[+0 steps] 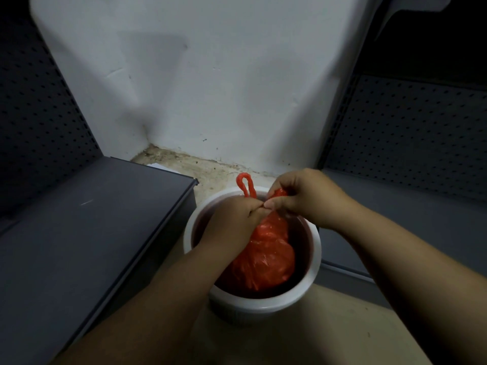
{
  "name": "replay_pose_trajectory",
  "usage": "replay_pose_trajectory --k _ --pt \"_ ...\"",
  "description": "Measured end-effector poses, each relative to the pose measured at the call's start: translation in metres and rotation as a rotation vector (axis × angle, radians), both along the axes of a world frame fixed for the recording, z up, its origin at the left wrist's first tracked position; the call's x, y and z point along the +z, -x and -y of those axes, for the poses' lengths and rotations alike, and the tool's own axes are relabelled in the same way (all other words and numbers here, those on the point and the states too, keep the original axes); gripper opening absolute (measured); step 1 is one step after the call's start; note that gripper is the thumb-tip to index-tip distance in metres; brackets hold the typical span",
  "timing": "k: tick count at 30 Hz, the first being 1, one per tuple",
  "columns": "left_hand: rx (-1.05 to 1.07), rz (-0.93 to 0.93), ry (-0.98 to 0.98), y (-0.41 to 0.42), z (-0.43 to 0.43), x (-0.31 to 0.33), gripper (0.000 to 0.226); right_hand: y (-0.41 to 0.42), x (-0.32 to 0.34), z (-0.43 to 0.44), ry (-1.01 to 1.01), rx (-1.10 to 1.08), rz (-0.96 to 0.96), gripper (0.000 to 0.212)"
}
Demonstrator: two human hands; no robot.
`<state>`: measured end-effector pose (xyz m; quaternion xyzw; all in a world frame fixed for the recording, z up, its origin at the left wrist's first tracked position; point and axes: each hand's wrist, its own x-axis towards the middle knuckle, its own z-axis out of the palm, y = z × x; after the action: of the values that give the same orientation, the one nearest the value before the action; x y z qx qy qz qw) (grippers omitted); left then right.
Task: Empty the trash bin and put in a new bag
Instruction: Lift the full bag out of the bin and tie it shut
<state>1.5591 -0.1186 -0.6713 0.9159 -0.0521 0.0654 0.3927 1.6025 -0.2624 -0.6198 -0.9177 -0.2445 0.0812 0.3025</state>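
Note:
A round white trash bin (308,283) stands on the floor near a wall corner. Inside it sits a full red plastic bag (268,256), gathered at its top. My left hand (232,222) grips one twisted handle of the bag, and a red handle loop (245,185) sticks up behind its fingers. My right hand (303,198) pinches the other bunched handle. Both hands meet fingertip to fingertip over the bin's far rim. The bag's neck is hidden under my fingers.
A dark grey shelf (87,233) lies low on the left, its edge close to the bin. Grey perforated panels (411,133) rise on both sides. A white wall (210,88) stands behind, with dirty floor (200,169) at its base.

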Motion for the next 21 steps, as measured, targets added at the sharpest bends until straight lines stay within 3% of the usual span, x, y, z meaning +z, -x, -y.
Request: replay_pose_trajectory --k 6,9,11,14,18,19,21 --pt "-0.094 -0.052 0.063 0.003 -0.008 -0.005 0.020 -0.007 -0.009 0.004 -0.681 -0.307 -0.205 0.019" --pt "-0.104 -0.026 0.018 0.004 -0.010 -0.009 0.028 -0.005 -0.023 -0.004 -1.112 -0.479 -0.462 0.018" --pt "-0.059 0.022 -0.014 0.005 -0.010 -0.012 0.027 -0.002 -0.036 -0.009 -1.235 -0.523 -0.594 0.023" --pt "0.060 0.099 0.015 0.006 -0.010 -0.012 0.029 0.004 -0.054 -0.013 -0.887 -0.435 -0.580 0.022" --pt "0.120 0.131 0.071 0.003 -0.009 -0.010 0.028 0.011 -0.062 -0.019 -0.330 -0.138 -0.359 0.016" --pt "0.136 0.119 0.103 0.003 -0.008 -0.010 0.026 0.013 -0.061 -0.022 -0.244 -0.088 -0.270 0.010" --pt "0.185 0.104 0.132 0.004 -0.006 -0.010 0.015 0.014 -0.062 -0.027 -0.160 -0.066 -0.131 0.020"
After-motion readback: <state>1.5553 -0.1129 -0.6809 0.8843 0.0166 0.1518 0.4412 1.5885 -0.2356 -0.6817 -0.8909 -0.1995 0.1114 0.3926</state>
